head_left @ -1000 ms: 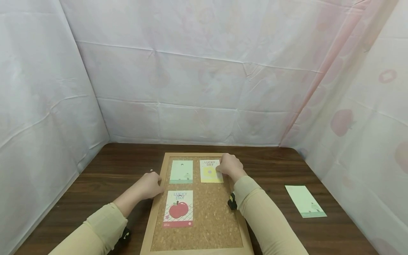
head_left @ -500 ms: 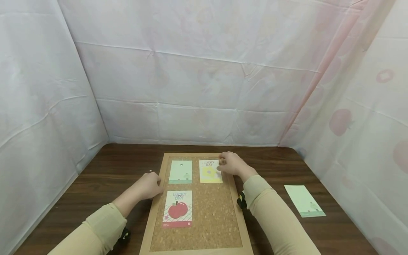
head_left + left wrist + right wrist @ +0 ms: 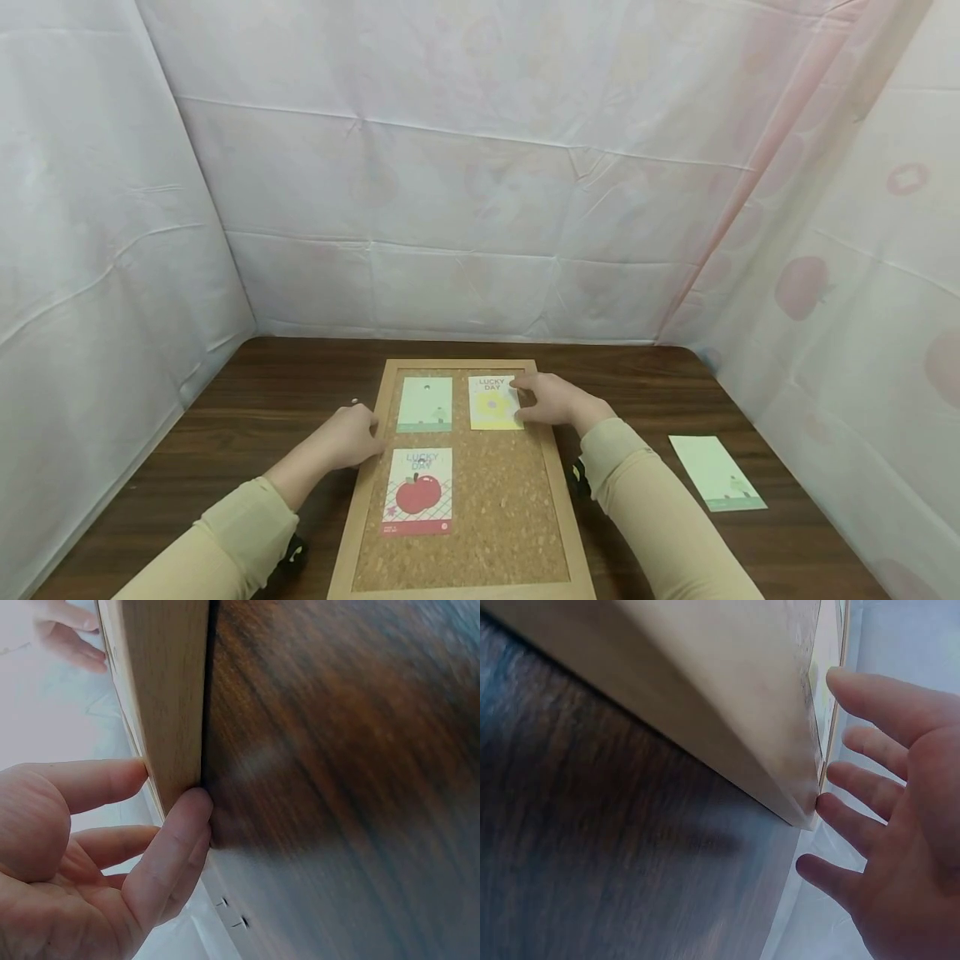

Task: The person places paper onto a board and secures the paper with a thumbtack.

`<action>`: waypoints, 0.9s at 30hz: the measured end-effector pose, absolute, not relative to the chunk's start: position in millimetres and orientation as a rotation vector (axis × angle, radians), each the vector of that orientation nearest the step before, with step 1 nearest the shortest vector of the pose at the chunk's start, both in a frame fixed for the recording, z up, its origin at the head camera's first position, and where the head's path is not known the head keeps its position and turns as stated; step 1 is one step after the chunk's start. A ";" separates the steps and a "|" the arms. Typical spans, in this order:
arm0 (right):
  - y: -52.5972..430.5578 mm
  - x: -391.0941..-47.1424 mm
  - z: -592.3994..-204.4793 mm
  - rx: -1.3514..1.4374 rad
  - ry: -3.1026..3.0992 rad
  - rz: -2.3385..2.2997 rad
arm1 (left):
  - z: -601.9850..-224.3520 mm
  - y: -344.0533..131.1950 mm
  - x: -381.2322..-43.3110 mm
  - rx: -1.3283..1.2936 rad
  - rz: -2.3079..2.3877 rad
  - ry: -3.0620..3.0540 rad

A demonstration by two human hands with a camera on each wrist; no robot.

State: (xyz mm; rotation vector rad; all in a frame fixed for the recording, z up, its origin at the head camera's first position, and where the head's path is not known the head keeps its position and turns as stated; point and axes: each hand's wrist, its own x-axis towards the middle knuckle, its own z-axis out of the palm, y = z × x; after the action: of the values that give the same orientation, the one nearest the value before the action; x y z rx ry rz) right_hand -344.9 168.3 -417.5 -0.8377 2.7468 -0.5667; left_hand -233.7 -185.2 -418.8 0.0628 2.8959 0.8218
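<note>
A wood-framed corkboard (image 3: pixel 502 508) lies on the table. My left hand (image 3: pixel 352 435) holds its left frame edge, thumb at the upper edge and fingers at the lower side in the left wrist view. My right hand (image 3: pixel 558 402) is at the board's upper right, fingers spread and loosely bent. Its thumb and index fingertips overlap the right edge of a yellow "LUCKY DAY" card (image 3: pixel 491 405). A pale green card (image 3: pixel 425 407) with a small pin near its top lies at the upper left. Below it is a red apple card (image 3: pixel 417 492), also with a pin.
Another pale green card (image 3: pixel 718 473) lies on the dark wooden table (image 3: pixel 630 379) to the right. Pins (image 3: pixel 240 923) stand beyond the left hand in the left wrist view. White printed cloth (image 3: pixel 465 167) hangs around the table.
My right hand has shifted right and slightly down, from the yellow card's upper right corner to its right edge, and its fingers have spread. The left hand stays at the frame.
</note>
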 end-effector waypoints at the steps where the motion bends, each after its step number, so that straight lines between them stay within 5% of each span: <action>1: 168.5 -345.1 -417.9 -0.835 2.745 -0.566 | -418.5 -184.9 -233.5 0.062 0.824 2.895; 27: 161.1 -344.0 -417.8 -0.884 2.771 -0.323 | -413.4 -190.4 -236.9 0.127 0.691 2.943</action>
State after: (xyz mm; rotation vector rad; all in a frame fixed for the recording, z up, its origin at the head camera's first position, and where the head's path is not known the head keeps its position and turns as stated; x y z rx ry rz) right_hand -344.0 161.1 -417.8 -0.8841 2.7709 -0.3233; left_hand -236.9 -190.4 -413.4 0.1269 2.9429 0.6910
